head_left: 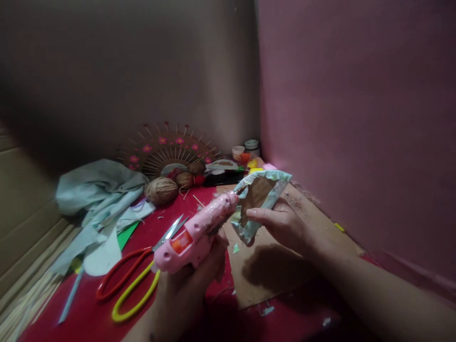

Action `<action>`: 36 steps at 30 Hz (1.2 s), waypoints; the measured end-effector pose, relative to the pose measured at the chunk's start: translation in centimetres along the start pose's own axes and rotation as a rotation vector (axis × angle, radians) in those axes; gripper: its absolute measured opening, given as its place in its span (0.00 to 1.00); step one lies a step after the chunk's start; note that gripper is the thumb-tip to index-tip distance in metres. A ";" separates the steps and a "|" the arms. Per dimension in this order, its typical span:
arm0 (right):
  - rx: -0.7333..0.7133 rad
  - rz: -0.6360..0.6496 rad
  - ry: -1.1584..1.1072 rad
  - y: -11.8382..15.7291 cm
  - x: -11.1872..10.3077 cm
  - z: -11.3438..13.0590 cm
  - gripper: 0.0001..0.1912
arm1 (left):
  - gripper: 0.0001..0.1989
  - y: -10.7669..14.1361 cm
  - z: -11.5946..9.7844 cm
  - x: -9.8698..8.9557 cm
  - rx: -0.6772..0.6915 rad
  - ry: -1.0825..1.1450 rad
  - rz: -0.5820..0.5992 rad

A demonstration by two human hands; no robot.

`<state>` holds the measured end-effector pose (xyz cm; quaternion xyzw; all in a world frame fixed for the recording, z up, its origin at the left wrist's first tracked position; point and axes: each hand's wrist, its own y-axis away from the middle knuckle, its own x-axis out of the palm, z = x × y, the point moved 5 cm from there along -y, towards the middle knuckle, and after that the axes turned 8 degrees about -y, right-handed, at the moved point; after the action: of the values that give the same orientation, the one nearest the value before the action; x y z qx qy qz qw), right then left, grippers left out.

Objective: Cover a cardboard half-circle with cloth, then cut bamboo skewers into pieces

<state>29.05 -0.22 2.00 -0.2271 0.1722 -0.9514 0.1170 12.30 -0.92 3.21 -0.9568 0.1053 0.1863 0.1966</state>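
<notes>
My left hand [197, 280] is wrapped round the handle of a pink hot glue gun [204, 228] with an orange window in its side. The gun's nozzle points up and right, at the left edge of a cardboard piece [261, 192]. Pale blue-green fabric is folded over the rim of that piece, leaving brown board bare in the middle. My right hand [285, 221] holds the piece by its lower right side, thumb on the front face. Whether the nozzle touches the fabric, I cannot tell. Beneath lies a flat cardboard sheet [270, 280].
Scissors [137, 280] with red and yellow handles lie left of the gun. Crumpled pale cloth [101, 187] is heaped farther left. Behind are a twine ball [161, 190], a decorated fan [171, 147], a paper cup [237, 152] and a lidded jar [251, 146]. A pink wall [356, 118] rises at right.
</notes>
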 end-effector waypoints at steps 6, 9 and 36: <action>0.043 -0.010 0.062 0.2 0.4 0.2 0.06 | 0.11 -0.1 0.4 0.3 -0.077 0.067 0.055; 0.028 -0.019 0.086 0.2 0.6 0.4 0.08 | 0.11 -0.2 0.3 0.4 -0.066 0.044 0.055; -0.017 -0.065 0.119 0.1 -0.1 0.4 0.05 | 0.13 0.1 0.7 0.3 -0.084 0.025 0.104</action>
<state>29.34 -0.34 2.23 -0.1764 0.1793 -0.9651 0.0734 12.34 -0.80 2.45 -0.9597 0.1492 0.1887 0.1450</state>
